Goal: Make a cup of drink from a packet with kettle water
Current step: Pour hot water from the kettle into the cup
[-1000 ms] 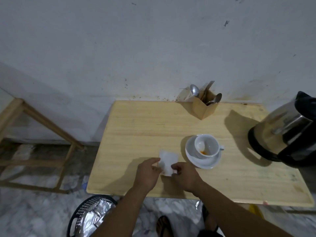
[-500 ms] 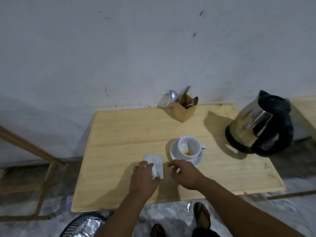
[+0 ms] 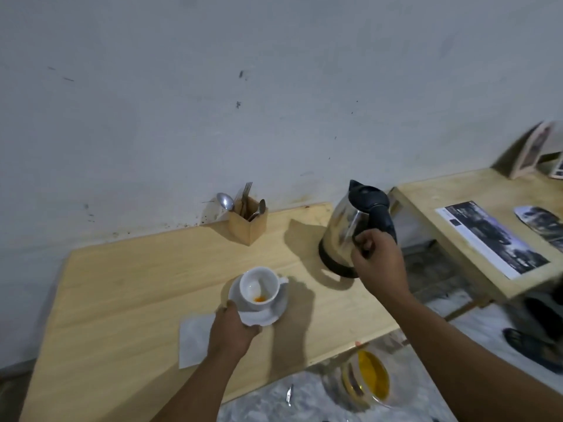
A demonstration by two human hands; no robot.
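A white cup with orange powder at its bottom stands on a white saucer in the middle of the wooden table. My left hand grips the saucer's near rim. A steel kettle with a black lid and handle stands at the table's right end. My right hand is closed around the kettle's handle. A white packet lies flat on the table, left of my left hand.
A wooden holder with spoons and a fork stands at the back by the wall. A second wooden table with printed sheets is to the right. Below the table's front edge lie a yellow-filled wrapper and a sandal.
Both hands let go of the white packet, which now lies on the table. My left hand moved to the saucer and my right hand reached right to the kettle's handle. The view swung right.
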